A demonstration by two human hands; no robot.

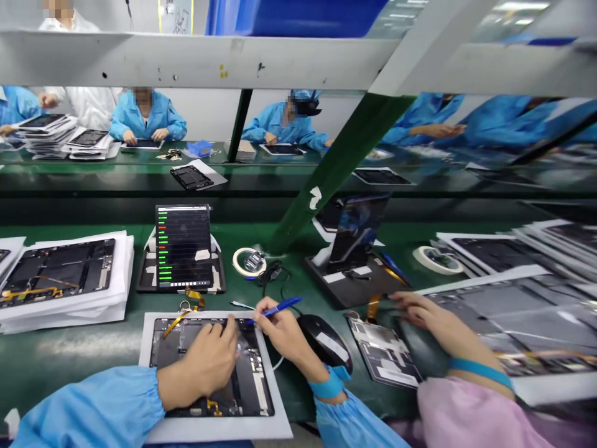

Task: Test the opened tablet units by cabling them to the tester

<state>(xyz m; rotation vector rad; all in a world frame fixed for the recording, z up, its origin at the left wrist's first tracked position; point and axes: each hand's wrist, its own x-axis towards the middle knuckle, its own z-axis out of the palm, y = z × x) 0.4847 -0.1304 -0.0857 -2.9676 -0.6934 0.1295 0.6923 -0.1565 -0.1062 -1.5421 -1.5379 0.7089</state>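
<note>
Because the left hand (200,358) rests palm-down with its fingers loosely spread on the open tablet (247,376), which lies on a white sheet (214,429) on the green surface (79,367), a slip or heavy press could strain the yellow flex cable (176,323) by its upper edge. The right hand (284,333) grips a blue pen (278,307) low over the exposed internals, where a careless stroke could scratch them, and an elbow nudge could shift the black computer mouse (324,341) beside that wrist.
</note>
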